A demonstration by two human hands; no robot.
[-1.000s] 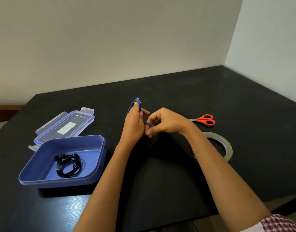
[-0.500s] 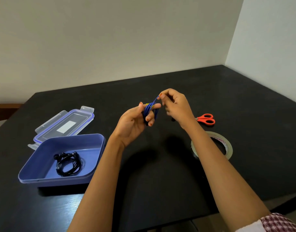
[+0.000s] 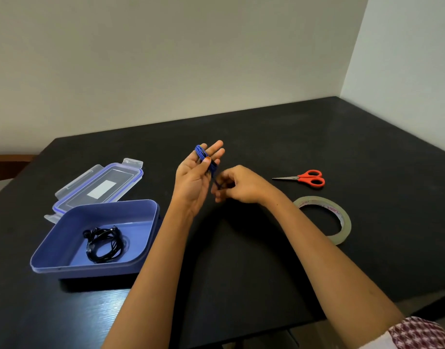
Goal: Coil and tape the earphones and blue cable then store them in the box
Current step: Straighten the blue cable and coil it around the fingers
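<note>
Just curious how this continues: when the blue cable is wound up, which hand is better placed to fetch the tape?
Probably the right hand: it lies nearer the tape roll and only pinches the end of the blue cable. The left hand carries the coil round its fingers.

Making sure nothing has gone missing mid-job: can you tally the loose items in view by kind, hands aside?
Cords: 2 (black earphones in the box, blue cable wound on the left hand)
Container parts: 2 (box, lid)
Tools: 2 (scissors, tape roll)
Total: 6
</note>
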